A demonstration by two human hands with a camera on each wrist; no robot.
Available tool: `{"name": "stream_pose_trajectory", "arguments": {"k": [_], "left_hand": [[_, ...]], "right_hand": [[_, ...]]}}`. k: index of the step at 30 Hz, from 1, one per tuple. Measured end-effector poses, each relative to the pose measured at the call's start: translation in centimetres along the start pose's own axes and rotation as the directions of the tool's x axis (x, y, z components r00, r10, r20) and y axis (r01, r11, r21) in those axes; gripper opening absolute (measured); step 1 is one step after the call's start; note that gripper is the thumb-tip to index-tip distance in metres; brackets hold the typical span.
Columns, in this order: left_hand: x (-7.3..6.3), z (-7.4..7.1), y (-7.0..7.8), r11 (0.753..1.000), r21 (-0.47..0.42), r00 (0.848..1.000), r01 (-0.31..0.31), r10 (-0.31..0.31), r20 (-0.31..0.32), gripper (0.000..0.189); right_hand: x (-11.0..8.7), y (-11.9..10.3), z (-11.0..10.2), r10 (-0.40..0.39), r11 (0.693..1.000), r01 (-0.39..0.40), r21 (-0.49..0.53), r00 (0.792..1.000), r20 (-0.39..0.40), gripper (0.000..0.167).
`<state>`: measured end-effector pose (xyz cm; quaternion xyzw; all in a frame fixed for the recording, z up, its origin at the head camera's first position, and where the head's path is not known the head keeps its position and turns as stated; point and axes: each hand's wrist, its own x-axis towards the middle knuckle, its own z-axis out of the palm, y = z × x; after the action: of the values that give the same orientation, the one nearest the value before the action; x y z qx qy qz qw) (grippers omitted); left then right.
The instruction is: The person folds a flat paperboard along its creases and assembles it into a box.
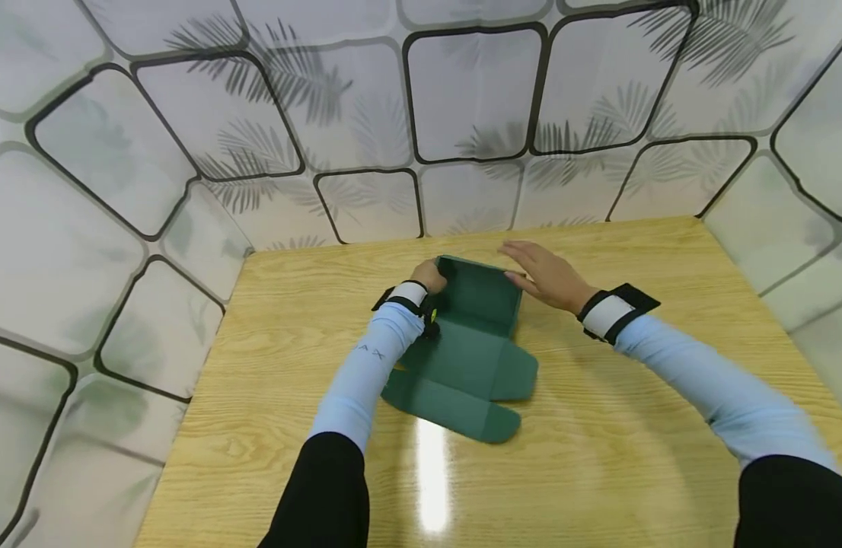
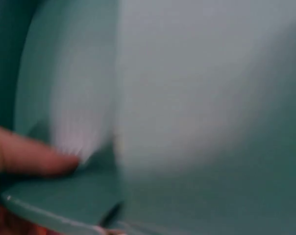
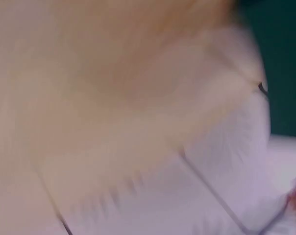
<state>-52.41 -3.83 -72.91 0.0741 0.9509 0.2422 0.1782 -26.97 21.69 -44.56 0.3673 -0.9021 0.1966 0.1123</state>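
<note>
white sheeting (image 1: 71, 205), printed with rounded outlines in black and grey, stands at nine o'clock and runs round through twelve, where grey leaf shapes cross it. inside it is a pale wooden table (image 1: 256, 396), seen from above; twelve o'clock is its far edge, six the person's side.

a left arm reaches in from seven o'clock in a black sleeve and light blue lower sleeve (image 1: 362, 365), with a white and black wristband (image 1: 409, 295). the left hand (image 1: 429, 275) is at the eleven o'clock corner of a green box (image 1: 462, 354) and pinches its wall; the left wrist view shows the thumb lying on the inner face, the other fingers mostly hidden.

the box lies open near the middle of the table. its twelve o'clock end is a darker, walled section; a flat panel fills the centre, a rounded flap points to four o'clock, and a long strip runs along six. a bright streak of light (image 1: 432, 479) shines on the wood below.

the right hand (image 1: 547, 278) is at two o'clock from the box, fingers straight and close together, thumb apart. the thumb tip overlaps the box's one o'clock corner; whether it touches, i cannot tell.
</note>
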Motion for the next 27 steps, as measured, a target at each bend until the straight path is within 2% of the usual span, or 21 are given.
{"name": "stream_pose_trajectory", "arguments": {"k": [1, 2, 4, 5, 6, 8, 9, 10, 11, 12, 13, 15, 16, 17, 18, 19, 20, 22, 24, 26, 27], "left_hand": [[3.3, 1.5, -1.7, 0.998, 0.058, 0.998, -0.030, 0.026, 0.057, 0.037], [5.0, 2.2, -2.6, 0.991, 0.101, 0.991, -0.089, 0.078, 0.113, 0.026], [5.8, 2.4, -2.7, 0.968, 0.156, 0.960, -0.196, 0.156, 0.234, 0.011], [4.9, 2.0, -2.0, 0.956, 0.167, 0.939, -0.241, 0.186, 0.290, 0.009], [3.1, 1.1, -0.7, 0.946, 0.165, 0.918, -0.279, 0.212, 0.335, 0.010], [-2.0, -1.3, 2.6, 0.933, 0.147, 0.877, -0.329, 0.245, 0.413, 0.019], [-4.3, -2.2, 4.2, 0.932, 0.148, 0.868, -0.332, 0.240, 0.435, 0.024], [-7.7, -3.8, 6.5, 0.933, 0.162, 0.869, -0.323, 0.224, 0.442, 0.029], [-9.9, -4.9, 8.0, 0.938, 0.159, 0.859, -0.307, 0.202, 0.470, 0.034], [-12.4, -5.9, 9.7, 0.932, 0.193, 0.865, -0.306, 0.187, 0.465, 0.035], [-13.7, -6.7, 10.6, 0.928, 0.175, 0.853, -0.329, 0.213, 0.476, 0.036], [-15.0, -7.4, 11.7, 0.918, 0.188, 0.849, -0.350, 0.226, 0.478, 0.033], [-15.1, -7.5, 11.9, 0.911, 0.185, 0.843, -0.368, 0.243, 0.479, 0.032], [-13.9, -6.8, 11.2, 0.900, 0.182, 0.835, -0.397, 0.272, 0.479, 0.031], [-13.8, -6.8, 11.4, 0.895, 0.197, 0.834, -0.401, 0.268, 0.482, 0.032], [-12.9, -6.5, 10.9, 0.890, 0.174, 0.826, -0.422, 0.298, 0.479, 0.034], [-13.7, -6.9, 11.6, 0.889, 0.217, 0.838, -0.402, 0.262, 0.479, 0.036], [-16.2, -8.4, 13.2, 0.872, 0.257, 0.844, -0.417, 0.266, 0.466, 0.044], [-20.6, -11.3, 16.1, 0.860, 0.311, 0.853, -0.405, 0.232, 0.468, 0.055], [-25.0, -14.5, 18.7, 0.838, 0.338, 0.859, -0.428, 0.261, 0.440, 0.057], [-26.6, -16.0, 19.6, 0.830, 0.336, 0.860, -0.445, 0.292, 0.418, 0.057]], "right_hand": [[-0.1, 0.0, -0.4, -0.144, 0.985, 0.144, -0.097, 0.990, -0.001, 0.054], [-0.2, -0.1, -0.8, -0.271, 0.946, 0.269, -0.182, 0.963, 0.015, 0.054], [-0.2, -0.4, -1.6, -0.444, 0.831, 0.452, -0.324, 0.890, 0.103, 0.063], [-0.2, -0.7, -1.9, -0.489, 0.773, 0.511, -0.376, 0.857, 0.161, 0.067], [-0.1, -1.1, -2.1, -0.516, 0.717, 0.556, -0.420, 0.829, 0.218, 0.069], [0.1, -1.8, -2.4, -0.539, 0.626, 0.619, -0.474, 0.783, 0.311, 0.070], [0.2, -2.2, -2.5, -0.546, 0.600, 0.638, -0.482, 0.768, 0.336, 0.069], [0.3, -2.6, -2.5, -0.546, 0.600, 0.648, -0.470, 0.761, 0.351, 0.067], [0.5, -2.9, -2.4, -0.553, 0.601, 0.656, -0.457, 0.754, 0.354, 0.064], [0.6, -3.3, -2.2, -0.558, 0.612, 0.663, -0.431, 0.749, 0.358, 0.062], [0.6, -3.5, -2.0, -0.567, 0.626, 0.671, -0.397, 0.742, 0.359, 0.059], [0.8, -4.1, -1.5, -0.588, 0.640, 0.692, -0.334, 0.721, 0.366, 0.053], [0.8, -4.3, -1.2, -0.598, 0.632, 0.706, -0.320, 0.707, 0.377, 0.048], [0.8, -4.4, -1.0, -0.609, 0.615, 0.720, -0.321, 0.693, 0.386, 0.043], [0.8, -4.6, -0.7, -0.617, 0.601, 0.730, -0.325, 0.683, 0.391, 0.038], [0.8, -4.6, -0.5, -0.623, 0.588, 0.735, -0.337, 0.677, 0.391, 0.030], [0.7, -4.7, -0.3, -0.628, 0.577, 0.738, -0.351, 0.675, 0.387, 0.024], [0.4, -4.6, 0.0, -0.623, 0.554, 0.733, -0.395, 0.679, 0.388, 0.015], [-0.2, -4.4, 0.4, -0.607, 0.552, 0.722, -0.417, 0.691, 0.392, 0.011], [-0.8, -4.3, 0.7, -0.591, 0.558, 0.711, -0.428, 0.702, 0.397, 0.010], [-1.2, -4.2, 0.8, -0.581, 0.563, 0.704, -0.434, 0.710, 0.398, 0.011]]}}
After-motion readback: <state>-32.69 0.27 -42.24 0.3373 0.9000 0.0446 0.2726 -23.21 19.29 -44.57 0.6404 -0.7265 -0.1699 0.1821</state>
